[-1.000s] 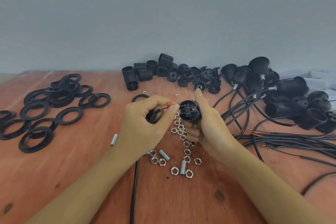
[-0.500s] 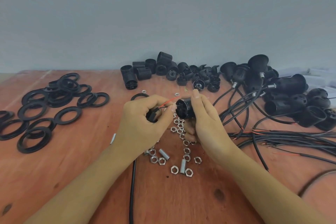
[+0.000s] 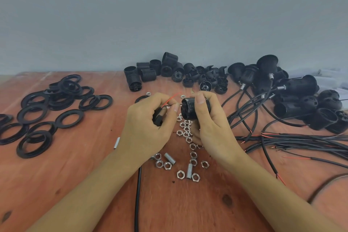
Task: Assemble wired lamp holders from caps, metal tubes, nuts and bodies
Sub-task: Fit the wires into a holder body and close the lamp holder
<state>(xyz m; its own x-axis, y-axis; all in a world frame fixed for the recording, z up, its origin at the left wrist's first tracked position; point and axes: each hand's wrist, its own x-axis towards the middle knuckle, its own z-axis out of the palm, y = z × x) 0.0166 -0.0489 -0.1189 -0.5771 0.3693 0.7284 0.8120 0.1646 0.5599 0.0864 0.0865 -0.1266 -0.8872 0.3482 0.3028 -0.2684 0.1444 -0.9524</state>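
Note:
My left hand grips a black cap on the end of a black cable, and its fingertips pinch the thin red and black wires coming out of it. My right hand holds a black threaded lamp holder body on its side, its end facing the wires, close to the left fingertips. Silver nuts and short metal tubes lie scattered on the wooden table under and in front of both hands.
Black rings are spread at the left. Loose black bodies and caps line the back wall. Finished wired holders and a bundle of cables fill the right side. One tube lies alone left of my left wrist.
My right hand has turned the body from end-on toward me onto its side, with its end now facing the wires, and brought it closer to the left fingertips.

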